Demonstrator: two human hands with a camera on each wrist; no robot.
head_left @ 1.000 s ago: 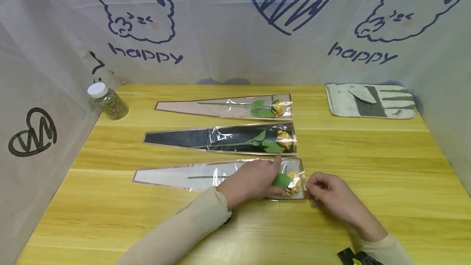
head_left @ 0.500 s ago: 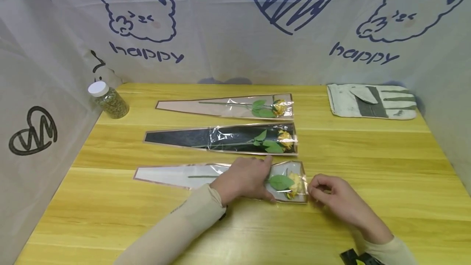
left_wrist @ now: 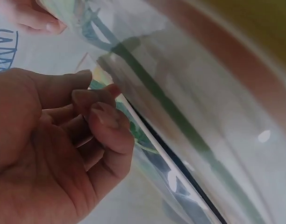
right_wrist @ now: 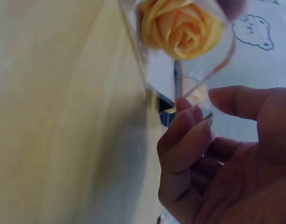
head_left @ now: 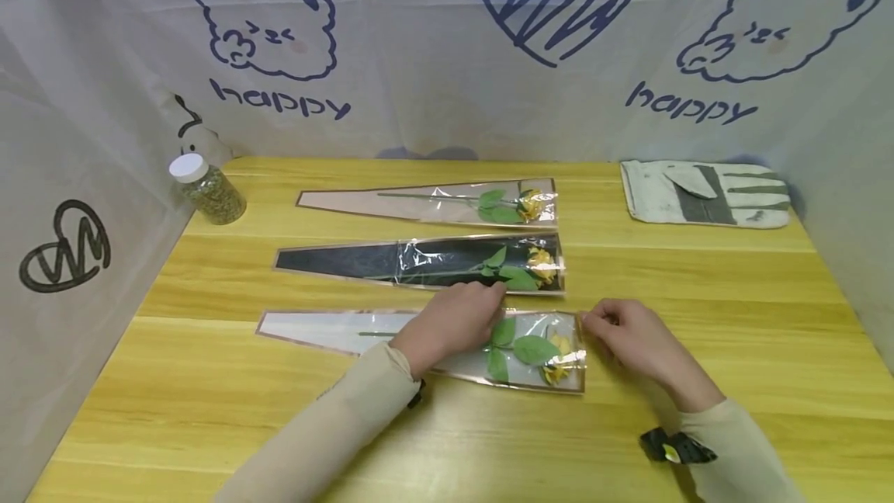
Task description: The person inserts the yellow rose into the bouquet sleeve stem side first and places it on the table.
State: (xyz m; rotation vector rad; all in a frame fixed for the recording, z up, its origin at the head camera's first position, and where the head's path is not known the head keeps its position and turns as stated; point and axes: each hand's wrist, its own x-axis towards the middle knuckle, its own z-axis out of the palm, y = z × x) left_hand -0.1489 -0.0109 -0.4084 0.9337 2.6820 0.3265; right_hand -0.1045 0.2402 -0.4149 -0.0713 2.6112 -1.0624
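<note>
In the head view, three single yellow roses lie in clear flower sleeves, one behind another. The nearest, a white-backed flower sleeve (head_left: 307,330), has its yellow rose (head_left: 556,369) at the right end. My left hand (head_left: 450,326) lies across its middle, fingertips at its far edge by the black-backed flower sleeve (head_left: 335,264). The left wrist view shows those fingers loosely curled, with nothing visible gripped. My right hand (head_left: 639,340) is at the white sleeve's far right corner; in the right wrist view thumb and fingers stand apart beside the corner. Contact there is unclear.
Farthest back lies the pink-backed flower sleeve (head_left: 342,202). A jar (head_left: 215,196) with a white lid stands at the back left. White-and-grey work gloves (head_left: 705,194) lie at the back right. Drawn-on white cloth (head_left: 419,45) encloses the wooden table (head_left: 733,286).
My left hand has slid back and left, uncovering the rose's leaves. The right hand has moved from the sleeve's right end to its far corner. The white sleeve has shifted slightly nearer.
</note>
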